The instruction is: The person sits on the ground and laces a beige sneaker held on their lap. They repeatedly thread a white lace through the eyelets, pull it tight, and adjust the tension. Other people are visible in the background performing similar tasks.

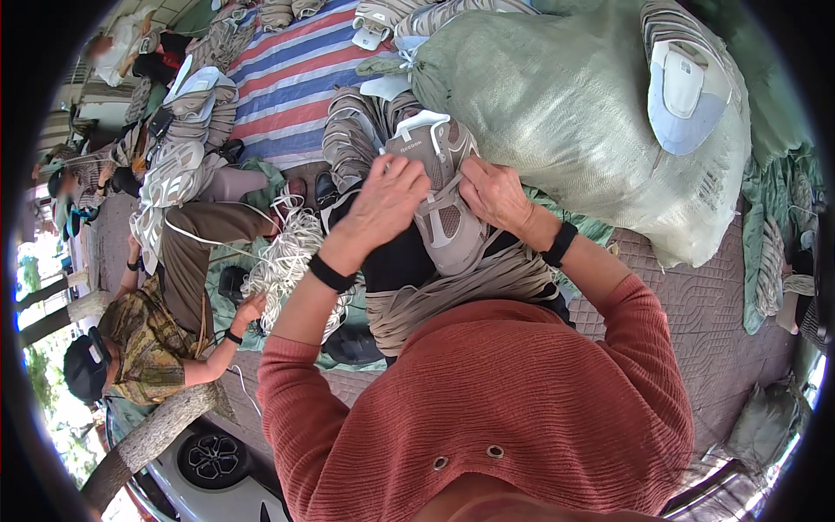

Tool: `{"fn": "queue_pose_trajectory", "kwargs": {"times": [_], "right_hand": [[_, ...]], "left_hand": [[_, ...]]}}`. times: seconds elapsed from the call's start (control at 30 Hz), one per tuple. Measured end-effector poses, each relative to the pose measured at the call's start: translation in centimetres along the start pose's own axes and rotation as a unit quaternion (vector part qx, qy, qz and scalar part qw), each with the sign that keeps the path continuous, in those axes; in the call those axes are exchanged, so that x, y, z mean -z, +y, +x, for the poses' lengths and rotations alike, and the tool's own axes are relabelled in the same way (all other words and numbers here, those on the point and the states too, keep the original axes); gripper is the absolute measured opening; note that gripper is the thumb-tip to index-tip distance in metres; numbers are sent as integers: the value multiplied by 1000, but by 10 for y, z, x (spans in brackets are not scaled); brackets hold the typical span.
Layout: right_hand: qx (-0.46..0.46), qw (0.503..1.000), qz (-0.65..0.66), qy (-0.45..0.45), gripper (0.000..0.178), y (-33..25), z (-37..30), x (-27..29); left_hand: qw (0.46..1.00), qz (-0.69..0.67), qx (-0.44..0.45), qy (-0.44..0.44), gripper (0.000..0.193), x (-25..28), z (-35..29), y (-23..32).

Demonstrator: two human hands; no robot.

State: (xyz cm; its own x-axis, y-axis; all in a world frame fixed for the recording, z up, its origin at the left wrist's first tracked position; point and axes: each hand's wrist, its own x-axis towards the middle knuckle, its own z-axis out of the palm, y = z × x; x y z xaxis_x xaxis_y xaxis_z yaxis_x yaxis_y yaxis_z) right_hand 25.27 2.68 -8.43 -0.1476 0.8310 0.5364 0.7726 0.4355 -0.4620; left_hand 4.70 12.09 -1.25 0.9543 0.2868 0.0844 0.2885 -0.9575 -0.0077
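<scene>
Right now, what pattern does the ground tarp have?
Ground tarp: red, white and blue stripes, best seen in the head view.

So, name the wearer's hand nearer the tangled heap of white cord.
Left. The left hand, at the left side of the grey-beige mesh shoe, is up and right of the heap; the right hand is farther off, on the shoe's other side.

We wear rust-red ribbed sweater [513, 383], matching sleeves [633, 317]; left black wristband [330, 274] at nine o'clock, right black wristband [559, 244] at three; two metal-rimmed eyelets [495, 451] toward six.
</scene>
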Motion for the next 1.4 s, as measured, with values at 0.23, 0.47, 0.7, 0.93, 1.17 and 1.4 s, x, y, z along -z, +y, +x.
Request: {"fn": "queue_pose_trajectory", "kwargs": {"times": [0.23,0.47,0.7,0.93,1.17,1.4], "right_hand": [[73,994,28,-70,9,5,8,18],[147,983,67,-90,12,-3,56,38],[151,953,42,-259,14,-7,76,38],[85,975,35,-204,15,-10,61,16],[-40,965,105,-236,11,-1,61,3],[-9,960,152,-237,6,1,79,25]], "left_hand": [[996,-34,75,25,9,45,-60,-64],[478,-845,239,-14,45,50,-50,-23],[352,-881,212,236,28,60,-45,-42],[222,-885,180,368,12,63,-88,-85],[250,-845,108,460,16,109,-160,-135],[256,-774,164,556,27,123,-222,-150]]}}
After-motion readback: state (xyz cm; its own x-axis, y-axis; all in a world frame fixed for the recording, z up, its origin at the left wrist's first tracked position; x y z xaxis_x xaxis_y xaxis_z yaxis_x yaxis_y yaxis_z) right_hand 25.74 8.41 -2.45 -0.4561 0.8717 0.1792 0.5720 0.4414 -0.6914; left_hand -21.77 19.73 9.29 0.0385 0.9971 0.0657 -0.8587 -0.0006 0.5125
